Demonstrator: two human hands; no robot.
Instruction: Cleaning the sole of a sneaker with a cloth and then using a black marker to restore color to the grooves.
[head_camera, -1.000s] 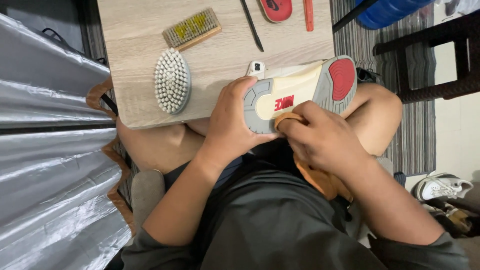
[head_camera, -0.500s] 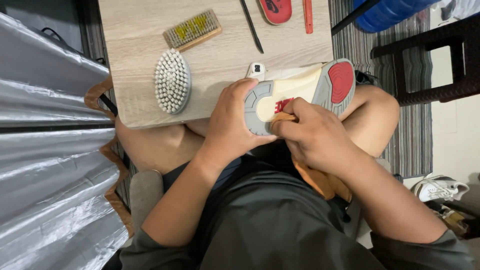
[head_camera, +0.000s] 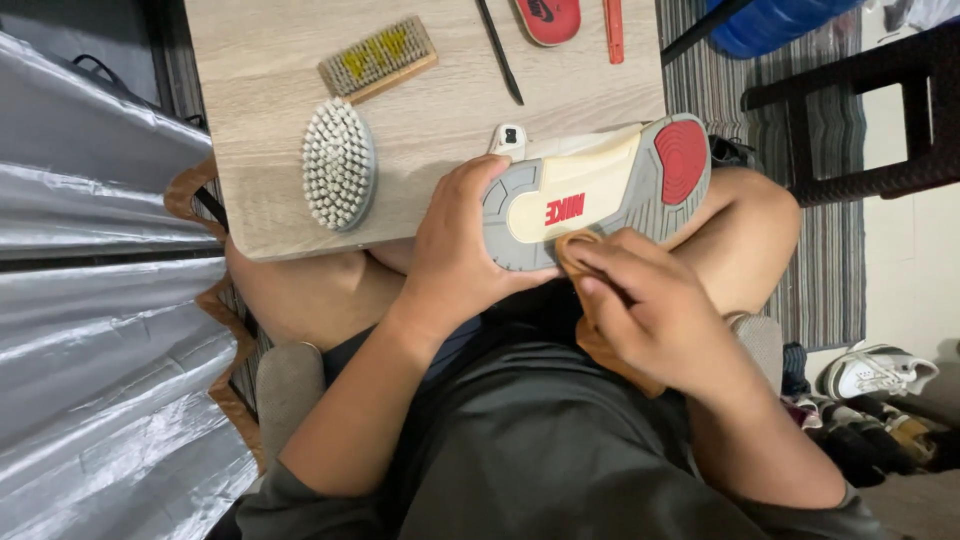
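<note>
1. Head view: we log one shoe (head_camera: 600, 190), sole up, resting across the lap at the near edge of the table (head_camera: 250, 120). Its sole is cream and grey with a red patch at one end.
2. Left hand (head_camera: 455, 255): we note its fingers curled around the grey end of the shoe, gripping it.
3. Right hand (head_camera: 650, 310): fingers closed on a tan cloth (head_camera: 578, 250), pressing it to the lower edge of the sole.
4. Cloth: most of it hangs below the right hand, over the dark shorts (head_camera: 520, 440).
5. On the table we list a round white brush (head_camera: 338, 162), a flat wooden brush (head_camera: 378, 57) above it, a thin black tool (head_camera: 500, 55), a red insole (head_camera: 548, 18) and a red stick (head_camera: 614, 30).
6. Small white item (head_camera: 508, 138): just behind the shoe; we cannot tell its kind.
7. To the right: a dark chair (head_camera: 860, 110), a striped rug (head_camera: 830, 250) and a white sneaker (head_camera: 880, 372) on the floor.
</note>
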